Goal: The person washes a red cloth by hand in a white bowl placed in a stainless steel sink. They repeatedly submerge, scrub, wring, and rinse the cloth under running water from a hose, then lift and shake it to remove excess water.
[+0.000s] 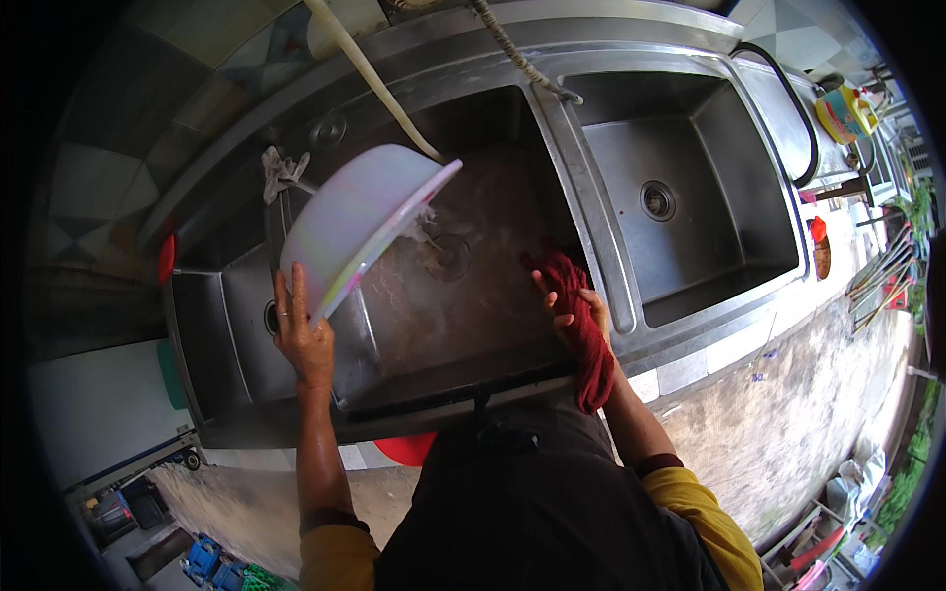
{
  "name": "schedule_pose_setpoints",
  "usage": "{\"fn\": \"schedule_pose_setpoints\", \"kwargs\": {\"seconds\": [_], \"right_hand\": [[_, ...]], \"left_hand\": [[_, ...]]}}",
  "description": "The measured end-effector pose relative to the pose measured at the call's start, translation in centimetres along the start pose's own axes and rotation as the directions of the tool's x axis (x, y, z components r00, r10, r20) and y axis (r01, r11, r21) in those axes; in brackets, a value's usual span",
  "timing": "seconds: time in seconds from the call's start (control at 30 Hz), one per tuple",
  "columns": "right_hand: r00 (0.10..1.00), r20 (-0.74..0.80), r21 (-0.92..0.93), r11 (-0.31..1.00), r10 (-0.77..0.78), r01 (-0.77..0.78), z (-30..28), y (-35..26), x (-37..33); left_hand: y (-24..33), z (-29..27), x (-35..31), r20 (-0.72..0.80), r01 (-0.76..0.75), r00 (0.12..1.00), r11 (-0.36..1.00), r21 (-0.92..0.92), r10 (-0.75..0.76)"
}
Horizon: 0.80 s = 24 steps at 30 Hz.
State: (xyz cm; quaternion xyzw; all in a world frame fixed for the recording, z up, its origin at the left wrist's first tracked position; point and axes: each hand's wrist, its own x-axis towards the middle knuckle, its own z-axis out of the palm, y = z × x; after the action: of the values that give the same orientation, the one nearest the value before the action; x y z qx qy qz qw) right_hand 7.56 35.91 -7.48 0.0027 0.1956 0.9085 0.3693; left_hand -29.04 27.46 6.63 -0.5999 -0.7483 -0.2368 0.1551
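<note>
A pale, pinkish-white plastic basin (370, 197) is tipped on its side over the middle sink, its open mouth turned right and down. My left hand (304, 340) grips the basin's near rim. Water is running out into the middle sink (453, 335), whose bottom looks wet. Over the right edge of that sink, my right hand (579, 310) is closed around a bunched dark red cloth (581, 340). Part of the cloth hangs down past my wrist.
To the right lies another sink basin (690, 187) with a round drain, and a smaller one (212, 340) sits at the left. A pale hose (379, 79) and a ribbed hose (517, 54) reach in from the back. A yellow jug (845, 113) stands at the far right.
</note>
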Motion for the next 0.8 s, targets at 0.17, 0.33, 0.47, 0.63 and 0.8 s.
{"fn": "schedule_pose_setpoints", "kwargs": {"seconds": [0.17,0.33,0.47,0.63,0.8], "right_hand": [[1.000,-0.007,0.089,0.996,-0.027,0.027,0.4,0.4,-0.2],[1.000,-0.011,-0.007,1.000,-0.023,0.023,1.1,0.4,-0.4],[0.999,-0.014,-0.151,0.988,-0.038,0.035,1.4,-0.4,-0.8],[0.979,-0.195,-0.435,0.900,-0.052,-0.039,1.0,-1.0,-1.3],[0.848,-0.514,-0.640,0.715,-0.127,-0.281,1.2,0.3,0.2]], "left_hand": [[-1.6,0.9,-1.5,-0.053,0.203,0.973,0.943,-0.265,-0.225],[-1.6,9.0,-7.4,0.535,0.791,0.488,0.091,-0.604,-0.689],[-0.4,15.2,-11.4,0.645,0.786,0.363,-0.150,-0.599,-0.672],[-2.1,11.3,-10.5,0.625,0.746,0.312,-0.223,-0.627,-0.715],[-1.9,2.9,-3.8,0.544,0.673,0.526,-0.072,-0.737,-0.654]]}}
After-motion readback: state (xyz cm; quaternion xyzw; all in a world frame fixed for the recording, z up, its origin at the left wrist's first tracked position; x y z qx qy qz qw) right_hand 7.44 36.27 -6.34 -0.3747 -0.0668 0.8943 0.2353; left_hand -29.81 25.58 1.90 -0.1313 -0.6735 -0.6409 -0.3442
